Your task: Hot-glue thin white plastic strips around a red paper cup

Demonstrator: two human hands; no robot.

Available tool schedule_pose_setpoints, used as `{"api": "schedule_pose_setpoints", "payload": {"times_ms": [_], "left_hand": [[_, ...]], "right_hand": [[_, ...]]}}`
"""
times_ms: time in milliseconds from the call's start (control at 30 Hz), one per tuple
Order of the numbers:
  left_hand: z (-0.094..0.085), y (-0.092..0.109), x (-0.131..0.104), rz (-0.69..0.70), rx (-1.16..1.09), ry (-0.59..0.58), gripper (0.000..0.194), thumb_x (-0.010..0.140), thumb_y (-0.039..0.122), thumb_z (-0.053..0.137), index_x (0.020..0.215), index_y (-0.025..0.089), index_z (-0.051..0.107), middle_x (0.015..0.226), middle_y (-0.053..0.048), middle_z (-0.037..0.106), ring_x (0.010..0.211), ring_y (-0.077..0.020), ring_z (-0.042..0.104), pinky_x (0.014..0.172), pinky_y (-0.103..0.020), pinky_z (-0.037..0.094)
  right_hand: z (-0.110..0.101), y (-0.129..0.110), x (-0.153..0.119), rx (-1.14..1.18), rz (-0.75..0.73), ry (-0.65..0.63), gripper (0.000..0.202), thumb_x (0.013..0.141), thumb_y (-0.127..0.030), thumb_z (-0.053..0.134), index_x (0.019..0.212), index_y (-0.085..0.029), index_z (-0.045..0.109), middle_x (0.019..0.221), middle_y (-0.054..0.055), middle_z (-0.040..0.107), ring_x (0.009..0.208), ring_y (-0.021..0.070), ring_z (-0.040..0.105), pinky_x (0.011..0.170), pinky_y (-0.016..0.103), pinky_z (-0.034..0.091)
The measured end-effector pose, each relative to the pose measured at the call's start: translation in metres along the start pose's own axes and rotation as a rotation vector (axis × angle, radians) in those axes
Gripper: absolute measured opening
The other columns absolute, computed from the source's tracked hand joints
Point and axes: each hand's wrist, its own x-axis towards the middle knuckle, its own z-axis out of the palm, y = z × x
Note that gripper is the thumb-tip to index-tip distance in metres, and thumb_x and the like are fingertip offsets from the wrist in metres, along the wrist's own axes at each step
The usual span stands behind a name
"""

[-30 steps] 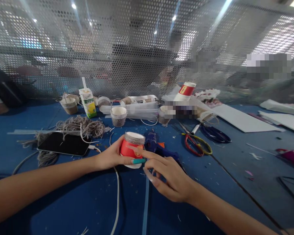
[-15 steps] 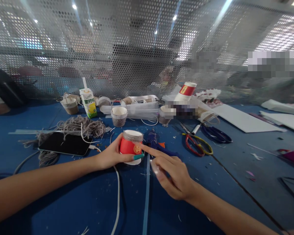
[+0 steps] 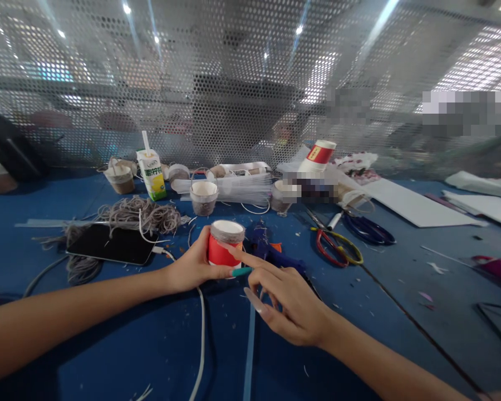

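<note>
A red and white paper cup (image 3: 224, 255) with grey cord wound round its rim stands upright in my left hand (image 3: 196, 262), thumb across the front and fingers behind. My right hand (image 3: 290, 301) has its index finger stretched out against the red side, just below the cord. Its other fingers are bent and hold nothing that shows. Behind the cup lies a blue glue gun (image 3: 271, 250) with an orange part, partly hidden by my right hand.
Grey cord (image 3: 140, 214) is heaped beside a black phone (image 3: 108, 245) on the left. A juice carton (image 3: 152, 175) and a small cord-wrapped cup (image 3: 204, 197) stand behind. Scissors (image 3: 338, 248) lie to the right. A white cable (image 3: 201, 334) runs toward the front.
My right index finger has slid left across the cup's red side. The cup has turned, so its gold emblem no longer shows.
</note>
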Motion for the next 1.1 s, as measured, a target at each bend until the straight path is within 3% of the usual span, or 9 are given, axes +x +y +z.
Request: {"api": "schedule_pose_setpoints", "payload": {"times_ms": [233, 367, 500, 600, 700, 800, 1000, 1100], "left_hand": [[0.001, 0.000, 0.000, -0.009, 0.050, 0.039, 0.058, 0.065, 0.028, 0.077, 0.110, 0.019, 0.041, 0.108, -0.007, 0.058, 0.099, -0.0228, 0.058, 0.087, -0.041, 0.048], [0.000, -0.003, 0.003, -0.005, 0.073, 0.110, 0.060, 0.064, 0.032, 0.076, 0.110, 0.019, 0.041, 0.109, -0.008, 0.058, 0.099, -0.0232, 0.058, 0.088, -0.042, 0.048], [0.000, -0.007, 0.004, 0.007, 0.100, 0.156, 0.061, 0.065, 0.034, 0.075, 0.111, 0.019, 0.038, 0.109, -0.008, 0.057, 0.099, -0.0227, 0.058, 0.088, -0.041, 0.048], [0.000, -0.005, 0.003, -0.004, 0.090, 0.139, 0.055, 0.069, 0.034, 0.070, 0.111, 0.019, 0.037, 0.109, -0.008, 0.057, 0.102, -0.0229, 0.057, 0.091, -0.041, 0.046], [0.001, -0.001, 0.001, -0.007, 0.056, 0.098, 0.049, 0.070, 0.031, 0.065, 0.111, 0.020, 0.040, 0.109, -0.007, 0.058, 0.107, -0.0243, 0.056, 0.093, -0.041, 0.045], [0.001, 0.003, 0.001, -0.043, 0.034, 0.084, 0.052, 0.066, 0.027, 0.068, 0.110, 0.019, 0.044, 0.107, -0.007, 0.061, 0.105, -0.0257, 0.058, 0.091, -0.043, 0.047], [0.002, 0.001, 0.002, -0.059, 0.033, 0.150, 0.065, 0.055, 0.026, 0.081, 0.109, 0.018, 0.045, 0.104, -0.007, 0.063, 0.094, -0.0238, 0.062, 0.085, -0.042, 0.050], [0.002, -0.002, 0.001, -0.004, 0.090, 0.163, 0.067, 0.057, 0.031, 0.081, 0.111, 0.018, 0.043, 0.108, -0.008, 0.061, 0.097, -0.0241, 0.062, 0.086, -0.043, 0.051]], "right_hand": [[0.000, -0.003, 0.000, -0.009, 0.045, 0.091, 0.024, 0.093, -0.032, 0.033, 0.074, -0.021, 0.042, 0.135, 0.018, 0.054, 0.051, 0.0072, 0.058, 0.044, 0.022, 0.040], [0.001, -0.001, -0.003, -0.006, 0.047, 0.227, 0.022, 0.090, -0.024, 0.036, 0.068, -0.021, 0.039, 0.125, 0.018, 0.062, 0.071, 0.0132, 0.069, 0.041, 0.021, 0.036], [0.003, 0.003, -0.006, -0.027, -0.055, 0.375, 0.022, 0.087, -0.017, 0.036, 0.065, -0.021, 0.038, 0.101, 0.015, 0.072, 0.094, 0.0205, 0.070, 0.044, 0.020, 0.038], [0.002, 0.002, -0.004, -0.040, -0.102, 0.280, 0.023, 0.089, -0.023, 0.035, 0.066, -0.021, 0.040, 0.107, 0.016, 0.070, 0.083, 0.0189, 0.071, 0.046, 0.022, 0.041], [0.000, -0.002, 0.000, -0.042, -0.027, 0.147, 0.027, 0.092, -0.031, 0.033, 0.068, -0.021, 0.041, 0.120, 0.019, 0.065, 0.068, 0.0149, 0.068, 0.047, 0.025, 0.042], [-0.002, -0.004, 0.002, -0.019, 0.054, 0.114, 0.030, 0.094, -0.034, 0.031, 0.068, -0.021, 0.039, 0.118, 0.018, 0.066, 0.057, 0.0113, 0.063, 0.046, 0.024, 0.040], [-0.005, -0.003, 0.002, 0.000, 0.040, 0.056, 0.028, 0.093, -0.032, 0.030, 0.070, -0.021, 0.042, 0.124, 0.018, 0.063, 0.076, 0.0154, 0.067, 0.050, 0.024, 0.041], [-0.004, -0.006, 0.003, -0.045, 0.053, -0.020, 0.025, 0.093, -0.033, 0.031, 0.076, -0.020, 0.043, 0.132, 0.018, 0.057, 0.055, 0.0096, 0.058, 0.047, 0.025, 0.040]]}}
